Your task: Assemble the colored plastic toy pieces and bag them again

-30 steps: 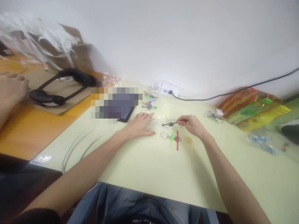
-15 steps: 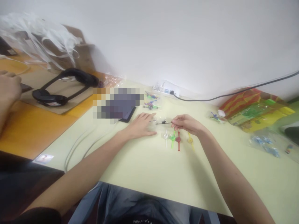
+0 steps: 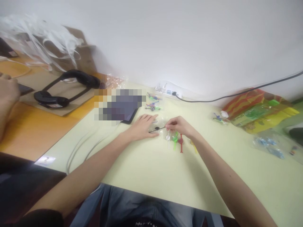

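My left hand point(image 3: 141, 128) lies flat on the pale table point(image 3: 146, 167), fingers spread beside a clear plastic bag point(image 3: 161, 121). Between the fingertips of my right hand point(image 3: 179, 126) is one end of a thin black plastic stick with a round middle point(image 3: 157, 128); its other end reaches the thumb of my left hand. Just below my right hand, similar pieces lie in a row: a white one point(image 3: 168, 138), a green one point(image 3: 175, 138), a red one point(image 3: 181, 143) and a yellow one point(image 3: 194, 146), partly hidden by my wrist.
A dark tablet point(image 3: 129, 116), partly blurred out, sits behind my left hand. Bagged coloured pieces point(image 3: 153, 105) lie farther back, near a power strip point(image 3: 169, 91). Colourful packaging point(image 3: 262, 113) is at right. Another person's hand point(image 3: 8, 90) rests at far left near a black headset point(image 3: 53, 100).
My right hand has moved left and slightly down with the black stick, bringing its far end to my left thumb. My left hand has stayed in place.
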`<control>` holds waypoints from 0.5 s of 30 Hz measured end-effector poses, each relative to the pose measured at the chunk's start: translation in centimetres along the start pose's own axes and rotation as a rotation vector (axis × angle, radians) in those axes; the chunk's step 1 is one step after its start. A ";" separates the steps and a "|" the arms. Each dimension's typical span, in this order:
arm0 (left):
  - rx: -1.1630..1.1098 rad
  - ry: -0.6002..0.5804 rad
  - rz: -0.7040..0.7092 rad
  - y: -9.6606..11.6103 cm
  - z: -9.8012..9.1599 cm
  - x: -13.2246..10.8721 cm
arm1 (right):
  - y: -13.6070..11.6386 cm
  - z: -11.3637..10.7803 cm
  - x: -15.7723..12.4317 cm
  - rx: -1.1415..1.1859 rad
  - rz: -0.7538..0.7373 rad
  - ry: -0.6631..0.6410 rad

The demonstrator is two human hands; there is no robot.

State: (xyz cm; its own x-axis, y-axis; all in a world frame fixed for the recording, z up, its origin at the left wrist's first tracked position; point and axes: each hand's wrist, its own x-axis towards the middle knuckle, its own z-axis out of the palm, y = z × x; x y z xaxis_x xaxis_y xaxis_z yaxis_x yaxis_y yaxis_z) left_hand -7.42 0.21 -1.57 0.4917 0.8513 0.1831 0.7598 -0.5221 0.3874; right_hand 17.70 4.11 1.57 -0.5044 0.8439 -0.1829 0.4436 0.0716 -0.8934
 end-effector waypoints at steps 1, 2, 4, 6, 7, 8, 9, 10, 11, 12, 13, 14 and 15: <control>0.001 0.002 0.004 0.0 0.0 0.0 | -0.2 0.3 0.2 -0.041 -0.032 -0.009; 0.002 0.002 0.009 0.0 0.1 0.0 | -0.4 0.6 0.4 -0.078 -0.059 -0.018; 0.005 0.004 0.016 0.0 0.1 -0.1 | -0.8 1.1 0.6 -0.138 -0.088 -0.026; 0.009 0.004 0.014 0.0 0.1 -0.1 | -1.3 1.5 0.7 -0.174 -0.097 -0.029; 0.010 0.004 0.012 0.0 0.1 -0.1 | -1.4 1.8 0.7 -0.181 -0.102 -0.034; 0.010 0.005 0.009 0.0 0.1 0.0 | -1.6 2.0 0.6 -0.182 -0.110 -0.045; 0.010 0.007 0.005 0.0 0.2 0.0 | -1.7 2.2 0.6 -0.178 -0.118 -0.063; 0.010 0.010 0.002 0.0 0.2 0.0 | -1.7 2.5 0.5 -0.171 -0.125 -0.081; 0.011 0.012 0.000 0.0 0.2 0.0 | -1.7 2.7 0.5 -0.165 -0.128 -0.097; 0.013 0.015 0.000 0.0 0.3 0.0 | -1.7 2.8 0.5 -0.162 -0.127 -0.111; 0.016 0.017 0.003 0.0 0.3 0.0 | -1.7 2.9 0.5 -0.164 -0.126 -0.126; 0.020 0.020 0.007 0.0 0.3 0.0 | -1.7 2.9 0.4 -0.175 -0.128 -0.144; 0.023 0.022 0.012 -0.1 0.4 0.0 | -1.7 2.8 0.4 -0.193 -0.132 -0.161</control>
State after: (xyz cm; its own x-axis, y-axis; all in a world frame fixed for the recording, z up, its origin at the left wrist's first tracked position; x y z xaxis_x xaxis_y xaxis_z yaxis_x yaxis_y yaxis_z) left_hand -7.33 0.19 -1.93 0.4914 0.8457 0.2080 0.7634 -0.5332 0.3645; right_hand 14.67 2.79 1.89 -0.6720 0.7259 -0.1466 0.4909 0.2884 -0.8221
